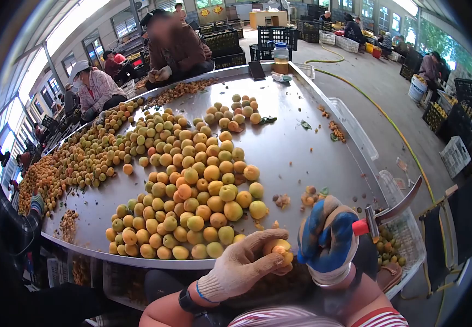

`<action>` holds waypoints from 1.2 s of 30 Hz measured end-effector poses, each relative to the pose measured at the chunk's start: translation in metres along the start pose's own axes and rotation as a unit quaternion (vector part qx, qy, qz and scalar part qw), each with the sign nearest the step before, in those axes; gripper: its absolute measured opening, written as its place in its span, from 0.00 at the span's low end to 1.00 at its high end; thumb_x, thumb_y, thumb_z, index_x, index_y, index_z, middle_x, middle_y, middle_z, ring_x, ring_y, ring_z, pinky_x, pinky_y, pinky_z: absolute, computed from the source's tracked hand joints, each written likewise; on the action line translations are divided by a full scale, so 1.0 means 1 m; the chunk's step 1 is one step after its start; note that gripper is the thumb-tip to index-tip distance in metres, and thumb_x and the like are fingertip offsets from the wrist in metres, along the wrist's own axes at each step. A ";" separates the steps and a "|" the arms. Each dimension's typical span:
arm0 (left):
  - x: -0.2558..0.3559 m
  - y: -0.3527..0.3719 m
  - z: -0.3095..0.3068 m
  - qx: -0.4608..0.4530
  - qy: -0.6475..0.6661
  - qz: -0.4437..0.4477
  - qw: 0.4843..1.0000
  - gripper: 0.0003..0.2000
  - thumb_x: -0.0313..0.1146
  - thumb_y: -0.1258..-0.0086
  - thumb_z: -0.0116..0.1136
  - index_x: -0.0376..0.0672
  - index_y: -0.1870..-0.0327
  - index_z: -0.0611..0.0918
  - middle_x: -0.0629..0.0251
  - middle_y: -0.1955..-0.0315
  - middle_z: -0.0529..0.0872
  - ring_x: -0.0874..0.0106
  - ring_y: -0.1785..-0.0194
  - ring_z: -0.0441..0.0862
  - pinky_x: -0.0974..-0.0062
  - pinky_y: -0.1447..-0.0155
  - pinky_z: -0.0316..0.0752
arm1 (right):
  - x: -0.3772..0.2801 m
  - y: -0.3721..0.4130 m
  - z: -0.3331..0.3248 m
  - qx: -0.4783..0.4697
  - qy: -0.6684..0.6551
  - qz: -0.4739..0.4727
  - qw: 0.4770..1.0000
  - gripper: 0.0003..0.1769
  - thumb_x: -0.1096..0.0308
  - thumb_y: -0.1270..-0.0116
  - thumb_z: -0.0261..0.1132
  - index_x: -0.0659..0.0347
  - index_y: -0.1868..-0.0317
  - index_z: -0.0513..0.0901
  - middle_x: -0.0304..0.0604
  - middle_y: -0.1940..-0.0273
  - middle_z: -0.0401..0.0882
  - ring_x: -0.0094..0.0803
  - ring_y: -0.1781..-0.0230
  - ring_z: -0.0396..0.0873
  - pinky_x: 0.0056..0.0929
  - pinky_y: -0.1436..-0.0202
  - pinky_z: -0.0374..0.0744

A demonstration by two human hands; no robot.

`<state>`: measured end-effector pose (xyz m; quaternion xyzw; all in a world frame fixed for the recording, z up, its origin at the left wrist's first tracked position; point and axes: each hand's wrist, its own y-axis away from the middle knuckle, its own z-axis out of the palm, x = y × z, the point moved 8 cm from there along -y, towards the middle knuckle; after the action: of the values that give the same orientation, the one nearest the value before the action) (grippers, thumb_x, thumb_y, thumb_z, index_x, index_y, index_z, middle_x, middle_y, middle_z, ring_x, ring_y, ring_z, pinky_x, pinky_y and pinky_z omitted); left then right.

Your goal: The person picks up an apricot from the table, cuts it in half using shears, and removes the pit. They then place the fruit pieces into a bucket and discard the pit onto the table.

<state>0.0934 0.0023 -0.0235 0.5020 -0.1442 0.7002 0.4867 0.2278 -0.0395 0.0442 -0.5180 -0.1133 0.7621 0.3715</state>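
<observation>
My left hand (249,264), in a cream knit glove, pinches a cut apricot (282,250) with its orange flesh showing, just past the table's near edge. Close to its right, my right hand (328,240), in a blue-coated glove, is closed around the red handle of a sickle (402,206). The curved blade points up and to the right; most of the grip is hidden in the fist. A large heap of apricots (192,201), yellow-orange to greenish, lies on the metal table (296,147) in front of my hands.
Stones and pulp scraps (310,197) lie near my right hand. A crate of green fruit (404,245) stands at the lower right. Across the table sits a person in a brown jacket (176,46); others work around. A jar (281,57) and phone (256,70) rest at the far end.
</observation>
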 end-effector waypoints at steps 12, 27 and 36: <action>-0.009 -0.003 -0.008 0.061 -0.180 0.119 0.975 0.20 0.27 0.23 0.56 0.36 0.32 0.72 0.60 0.54 0.85 0.74 0.52 0.85 0.77 0.50 0.82 | 0.031 0.020 -0.005 0.042 -0.005 0.041 0.998 0.15 0.62 0.20 0.57 0.62 0.66 0.74 0.42 0.67 0.74 0.19 0.85 0.68 0.19 0.83 0.69; -0.002 -0.016 0.001 0.098 -0.513 0.298 0.799 0.22 0.24 0.30 0.57 0.40 0.34 0.74 0.51 0.58 0.84 0.50 0.55 0.84 0.62 0.50 0.80 | 0.110 0.039 -0.049 0.309 -0.231 0.369 0.846 0.19 0.56 0.20 0.56 0.51 0.71 0.67 0.29 0.77 0.59 0.20 0.84 0.56 0.22 0.84 0.57; -0.001 -0.049 -0.024 0.129 -0.509 0.201 0.827 0.17 0.37 0.28 0.65 0.38 0.45 0.81 0.54 0.62 0.85 0.63 0.63 0.85 0.69 0.57 0.80 | 0.081 0.005 -0.086 0.326 -0.117 0.211 0.914 0.18 0.51 0.25 0.63 0.50 0.71 0.72 0.32 0.78 0.66 0.20 0.86 0.61 0.21 0.86 0.58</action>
<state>0.1206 0.0420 -0.0494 0.8054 -0.3772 0.4404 0.1232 0.2851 -0.0059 -0.0538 -0.2872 0.2114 0.8724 0.3343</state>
